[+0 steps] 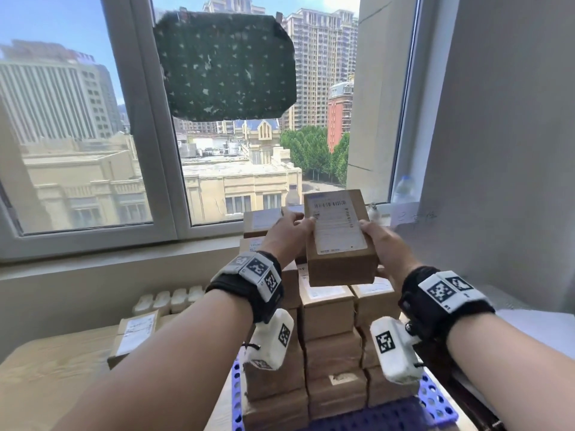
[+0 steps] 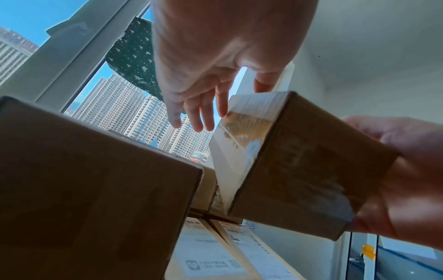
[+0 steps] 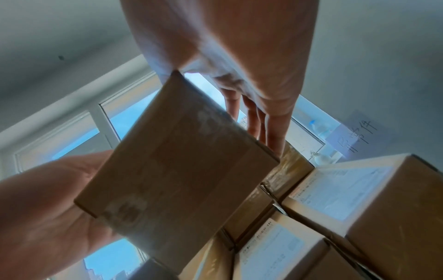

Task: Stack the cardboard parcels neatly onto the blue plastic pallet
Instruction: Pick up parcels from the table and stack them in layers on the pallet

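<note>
Head view: parcel held in the air between both hands, label side up, above the stack of parcels on the blue pallet. Left hand at the parcel's left edge, thumb on top, fingers nearly straight and spread against the side, seen from the left wrist. Right hand at the right edge, thumb on the top face, fingers extended along the far side, palm against the box. Neither hand wrapped tight; parcel pressed between the two. Stack several layers high, in close columns, labels facing up. More parcels piled higher behind the stack, against the window sill, just left of the held one. Loose parcels lying to the left on a wooden counter, with a row of white bottles beyond. Plastic bottle on the sill to the right, wall close on that side. Dark patterned cloth hung on the window glass. Pallet edge visible at front and right of the stack; open strip of blue grid bare there.
</note>
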The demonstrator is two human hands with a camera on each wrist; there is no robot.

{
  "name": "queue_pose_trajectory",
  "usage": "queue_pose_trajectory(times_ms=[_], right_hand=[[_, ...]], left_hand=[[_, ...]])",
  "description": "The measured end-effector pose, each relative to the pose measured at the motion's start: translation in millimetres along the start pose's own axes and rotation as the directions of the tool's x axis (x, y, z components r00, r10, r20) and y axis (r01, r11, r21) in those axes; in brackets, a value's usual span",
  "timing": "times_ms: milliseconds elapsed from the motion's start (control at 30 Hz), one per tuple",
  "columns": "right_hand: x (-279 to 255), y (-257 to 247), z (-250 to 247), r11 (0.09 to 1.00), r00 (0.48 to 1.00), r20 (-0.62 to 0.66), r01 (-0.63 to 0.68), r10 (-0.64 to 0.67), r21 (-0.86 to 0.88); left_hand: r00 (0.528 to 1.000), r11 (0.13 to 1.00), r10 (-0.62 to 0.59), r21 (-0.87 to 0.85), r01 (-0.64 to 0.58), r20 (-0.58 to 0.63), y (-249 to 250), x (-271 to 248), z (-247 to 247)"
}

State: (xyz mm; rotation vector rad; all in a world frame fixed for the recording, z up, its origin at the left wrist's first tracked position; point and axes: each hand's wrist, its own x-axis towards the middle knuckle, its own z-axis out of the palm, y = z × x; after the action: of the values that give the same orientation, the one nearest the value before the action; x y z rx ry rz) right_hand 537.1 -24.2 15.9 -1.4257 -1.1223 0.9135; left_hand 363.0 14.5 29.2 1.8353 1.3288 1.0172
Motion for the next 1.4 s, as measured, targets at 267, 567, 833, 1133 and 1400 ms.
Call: queue_pose_trajectory(times_ms=[267,567,833,1133,1400], right_hand=[[46.1,30.0,12.7,0.981,0.98,0.076,-0.181,0.186,-0.067],[68.5,38.6,27.7,0.96,0.955,0.116,-0.263,0.274,-0.101],[79.7,40.1,26.2,0.933,0.926,0.136,-0.334,0.351,-0.133],[82.6,39.4,27.7,0.933,0.936,0.126,-0.303,0.33,-0.192],[66.9,21.1,23.1,0.84,0.996,0.085,0.056,-0.012,-0.539]], left_hand=[[0.995,0.942,-0.074,0.324,0.091,-0.063,-28.0,21.2,-5.6],[0.987,0.914,-0.145,0.374,0.158,-0.064,-45.7,31.0,2.1],[0.986,0.881,-0.158,0.443,0.169,-0.062,-47.5,34.6,5.4],[0.987,0.865,-0.149,0.474,0.163,-0.067,-45.3,34.1,7.4],[0.986,0.886,-0.119,0.436,0.159,-0.117,-35.8,23.0,2.3]])
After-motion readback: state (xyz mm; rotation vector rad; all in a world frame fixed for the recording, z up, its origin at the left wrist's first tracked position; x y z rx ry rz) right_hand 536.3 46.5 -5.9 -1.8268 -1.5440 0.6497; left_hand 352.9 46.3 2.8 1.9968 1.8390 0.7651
